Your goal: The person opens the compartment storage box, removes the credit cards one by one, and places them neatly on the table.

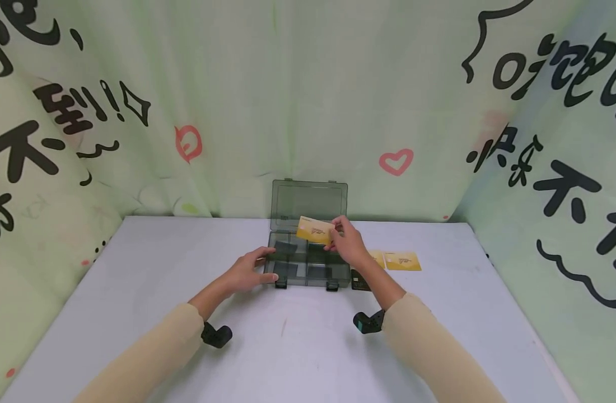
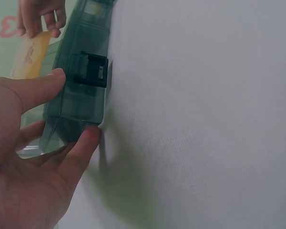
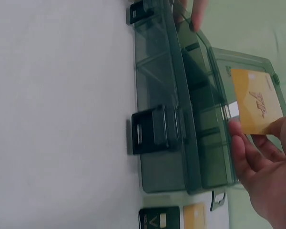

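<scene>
Above the white table [image 1: 136, 313], right hand [image 1: 349, 244] fingertips apparently pinch the yellow card [image 1: 314, 230].

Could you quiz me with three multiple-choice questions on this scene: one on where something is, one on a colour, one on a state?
1. Where is the gold plastic card that the right hand pinches?
A. above the open box
B. under the table
C. by the left elbow

2. What colour are the latches on the smoky transparent plastic compartment box?
A. red
B. black
C. white

3. How is the box's lid?
A. latched shut
B. removed
C. raised open

A: the card hangs over the compartments.
B: both front clips are black.
C: the lid stands upright behind, while the left hand touches the box's corner.
</scene>
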Available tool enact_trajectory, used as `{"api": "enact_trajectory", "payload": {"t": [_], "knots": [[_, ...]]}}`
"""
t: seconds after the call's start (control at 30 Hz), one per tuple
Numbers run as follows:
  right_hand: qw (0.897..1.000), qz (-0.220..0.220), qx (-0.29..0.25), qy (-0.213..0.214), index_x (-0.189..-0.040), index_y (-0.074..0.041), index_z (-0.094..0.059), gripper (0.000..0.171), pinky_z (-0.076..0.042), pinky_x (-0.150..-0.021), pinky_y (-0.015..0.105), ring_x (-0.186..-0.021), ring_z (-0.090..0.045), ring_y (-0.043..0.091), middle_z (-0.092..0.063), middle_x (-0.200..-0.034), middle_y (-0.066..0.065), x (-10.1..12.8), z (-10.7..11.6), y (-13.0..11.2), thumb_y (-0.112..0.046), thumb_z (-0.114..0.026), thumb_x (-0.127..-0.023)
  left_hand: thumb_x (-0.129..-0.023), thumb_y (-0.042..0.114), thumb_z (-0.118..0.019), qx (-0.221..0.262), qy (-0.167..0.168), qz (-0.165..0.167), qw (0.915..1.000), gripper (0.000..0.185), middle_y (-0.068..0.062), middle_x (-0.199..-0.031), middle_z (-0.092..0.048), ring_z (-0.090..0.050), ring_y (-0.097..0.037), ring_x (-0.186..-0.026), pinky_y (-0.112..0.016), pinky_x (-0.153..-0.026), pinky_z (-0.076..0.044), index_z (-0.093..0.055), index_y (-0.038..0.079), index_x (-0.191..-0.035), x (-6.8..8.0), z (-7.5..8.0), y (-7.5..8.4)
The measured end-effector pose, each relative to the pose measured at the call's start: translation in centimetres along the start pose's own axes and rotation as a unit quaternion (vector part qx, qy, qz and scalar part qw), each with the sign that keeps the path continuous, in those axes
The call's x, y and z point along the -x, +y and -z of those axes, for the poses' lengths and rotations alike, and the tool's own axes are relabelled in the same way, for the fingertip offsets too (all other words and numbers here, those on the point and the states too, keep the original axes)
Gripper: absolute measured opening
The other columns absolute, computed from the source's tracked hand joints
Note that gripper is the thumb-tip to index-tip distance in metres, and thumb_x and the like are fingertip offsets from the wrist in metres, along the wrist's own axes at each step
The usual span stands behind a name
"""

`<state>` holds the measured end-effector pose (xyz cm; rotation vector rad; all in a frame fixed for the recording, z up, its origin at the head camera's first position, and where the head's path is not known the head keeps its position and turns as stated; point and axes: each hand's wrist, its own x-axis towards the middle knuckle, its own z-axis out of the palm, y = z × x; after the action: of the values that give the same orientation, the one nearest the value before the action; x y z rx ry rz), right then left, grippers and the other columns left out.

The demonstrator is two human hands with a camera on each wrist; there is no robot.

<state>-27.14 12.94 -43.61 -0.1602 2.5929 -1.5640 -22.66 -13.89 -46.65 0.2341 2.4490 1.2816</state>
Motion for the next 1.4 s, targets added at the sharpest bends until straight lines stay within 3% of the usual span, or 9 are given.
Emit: {"api": "enact_trajectory", "payload": {"t": [0.3,0.53,0.83,1.07,1.23,1.4], "knots": [[1.000,0.000,0.007,0.017,-0.120,-0.005,-0.044,0.019,-0.056,-0.086,0.044,-0.097,-0.068,0.039,-0.057,-0.116,0.020,0.9,1.6,1.0,-0.016,-0.041,-0.104,-0.089,0.021,-0.070,0.004,-0.001,-0.018,0.9998,0.066,-0.014,-0.155,-0.035,-0.036,-0.036,-0.142,-0.055,-0.111,-0.036,-0.039,0.016,-0.147,0.2,0.1,0.0],[0.997,0.010,0.064,0.052,-0.114,-0.008,-0.053,0.015,-0.049,-0.074,0.030,-0.093,-0.061,0.030,-0.063,-0.105,0.015,2.0,2.8,1.8,-0.016,-0.049,-0.102,-0.089,0.022,-0.070,0.004,-0.005,-0.022,0.9997,0.066,-0.015,-0.156,-0.034,-0.035,-0.037,-0.142,-0.054,-0.111,-0.036,-0.038,0.016,-0.147,-0.1,-0.1,0.0],[0.997,0.004,0.049,0.065,-0.113,-0.008,-0.058,0.015,-0.055,-0.079,0.040,-0.087,-0.063,0.027,-0.065,-0.106,0.017,2.7,3.5,2.9,-0.014,-0.054,-0.100,-0.089,0.022,-0.070,0.004,-0.003,-0.021,0.9998,0.067,-0.016,-0.155,-0.035,-0.035,-0.037,-0.142,-0.055,-0.111,-0.035,-0.038,0.016,-0.147,0.0,0.0,0.0],[0.996,-0.001,0.051,0.076,-0.111,-0.008,-0.061,0.015,-0.052,-0.070,0.029,-0.083,-0.062,0.023,-0.065,-0.104,0.016,3.4,4.5,3.7,-0.014,-0.056,-0.098,-0.090,0.023,-0.070,0.002,-0.003,-0.019,0.9998,0.067,-0.014,-0.156,-0.033,-0.035,-0.036,-0.143,-0.056,-0.111,-0.036,-0.038,0.017,-0.148,0.1,0.0,0.0],[0.996,-0.025,0.049,0.076,-0.112,-0.007,-0.062,0.016,-0.057,-0.077,0.031,-0.085,-0.061,0.023,-0.063,-0.105,0.015,3.9,5.2,4.0,-0.012,-0.058,-0.097,-0.090,0.024,-0.070,-0.002,-0.002,-0.020,0.9998,0.067,-0.014,-0.156,-0.033,-0.035,-0.036,-0.142,-0.057,-0.110,-0.037,-0.037,0.018,-0.148,0.2,0.1,-0.3],[0.994,-0.042,0.051,0.090,-0.112,-0.004,-0.062,0.017,-0.055,-0.075,0.023,-0.089,-0.058,0.021,-0.062,-0.106,0.015,4.5,6.4,4.7,-0.009,-0.058,-0.096,-0.090,0.024,-0.069,-0.002,-0.005,-0.023,0.9997,0.067,-0.014,-0.156,-0.033,-0.035,-0.036,-0.143,-0.056,-0.110,-0.037,-0.037,0.018,-0.148,-0.1,-0.1,-0.2]]}}
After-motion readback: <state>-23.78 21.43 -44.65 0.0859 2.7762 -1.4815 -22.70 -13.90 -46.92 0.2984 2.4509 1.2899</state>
